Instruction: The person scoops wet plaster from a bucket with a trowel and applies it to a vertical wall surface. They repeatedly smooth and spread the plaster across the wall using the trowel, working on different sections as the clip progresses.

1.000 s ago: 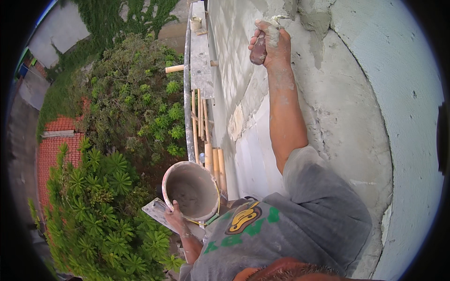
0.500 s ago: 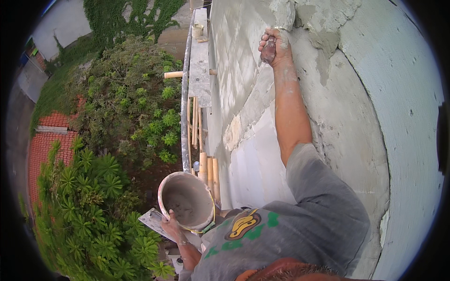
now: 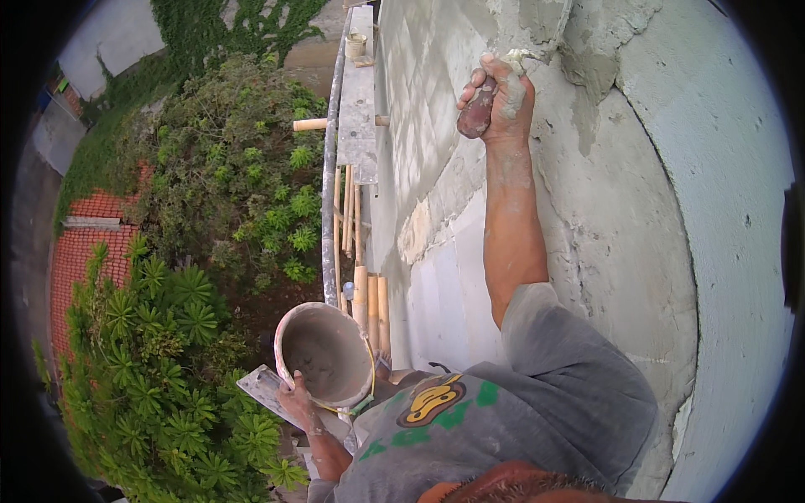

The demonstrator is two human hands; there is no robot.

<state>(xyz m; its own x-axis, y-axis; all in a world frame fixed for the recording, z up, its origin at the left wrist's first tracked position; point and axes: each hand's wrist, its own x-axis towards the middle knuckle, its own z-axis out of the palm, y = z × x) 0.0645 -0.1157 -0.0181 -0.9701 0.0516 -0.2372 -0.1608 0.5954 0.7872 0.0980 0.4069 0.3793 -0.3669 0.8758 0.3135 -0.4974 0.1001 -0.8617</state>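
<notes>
My right hand (image 3: pixel 501 99) is closed round the dark reddish handle of a trowel (image 3: pixel 475 119), close to the rough grey wall. Pale wet mortar (image 3: pixel 520 59) clings above the thumb and the fingers are smeared with it. Most of the trowel's blade is hidden behind the hand. At my left side, my left hand (image 3: pixel 298 404) grips the near-left rim of a round bucket (image 3: pixel 350 339), tilted so that its inside shows. Grey mortar (image 3: pixel 314 362) lies at its bottom and coats the wall. The bucket's yellow-green handle hangs down along its right side.
A plastered wall (image 3: pixel 604 251) with ragged edges fills the right side. A narrow scaffold plank (image 3: pixel 359 101) runs ahead, carrying a small pot (image 3: pixel 355 44), with a long pole (image 3: pixel 330 193) along its left. Bamboo poles (image 3: pixel 372 310) stand below. Trees (image 3: pixel 168 360) lie far down left.
My right hand has drawn down and nearer to me with the trowel, its handle now showing larger. The bucket and my left hand have shifted slightly left in view.
</notes>
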